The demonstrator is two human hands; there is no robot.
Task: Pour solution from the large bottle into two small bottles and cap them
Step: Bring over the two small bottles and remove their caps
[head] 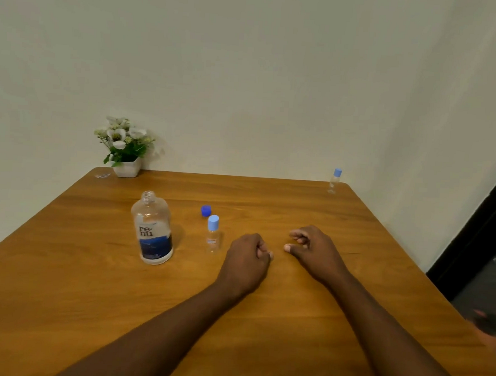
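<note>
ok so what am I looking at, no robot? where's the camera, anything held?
No robot: a person works with bare hands, and the single picture comes from a wide-angle camera on their head, looking forward and down. The left hand and right hand rest on the wooden table, fingers loosely curled, holding nothing visible. The large bottle stands uncapped; a dark blue cap, likely its own, lies behind a small bottle with a light blue cap on. A second capped small bottle stands at the far right corner, a flower pot at the far left.
</note>
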